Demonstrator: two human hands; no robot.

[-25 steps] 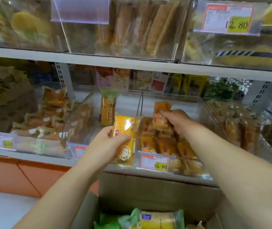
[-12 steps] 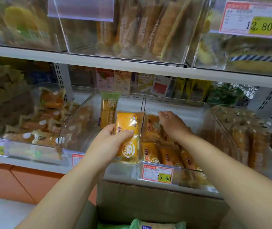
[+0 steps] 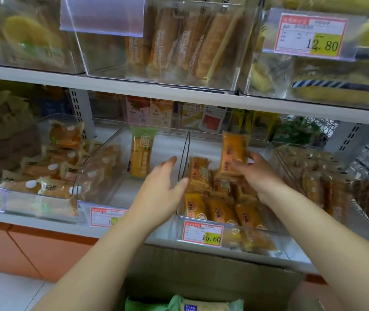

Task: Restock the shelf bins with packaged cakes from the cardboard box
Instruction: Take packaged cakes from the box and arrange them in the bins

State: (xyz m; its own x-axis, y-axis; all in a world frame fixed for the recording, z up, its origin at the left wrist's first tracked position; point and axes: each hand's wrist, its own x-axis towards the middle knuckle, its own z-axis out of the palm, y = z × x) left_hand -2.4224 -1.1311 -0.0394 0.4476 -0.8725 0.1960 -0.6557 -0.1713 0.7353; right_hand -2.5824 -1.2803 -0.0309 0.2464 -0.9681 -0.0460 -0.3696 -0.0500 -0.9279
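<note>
Left hand [image 3: 163,182] spread, just emptied | right hand [image 3: 260,176] clamped on cake pack [image 3: 233,151], bin [image 3: 184,158] rear edge | restocking likely midway.

The white shelf [image 3: 51,224] carries clear plastic bins [image 3: 98,176] side by side, price tags [image 3: 202,233] fronting them.

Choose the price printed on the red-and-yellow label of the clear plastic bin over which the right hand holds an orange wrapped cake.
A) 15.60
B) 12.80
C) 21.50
A: the red-and-yellow label on the front of the clear plastic bin reads 15.60, and the right hand grips the orange wrapped cake upright over that bin's stock.
</note>
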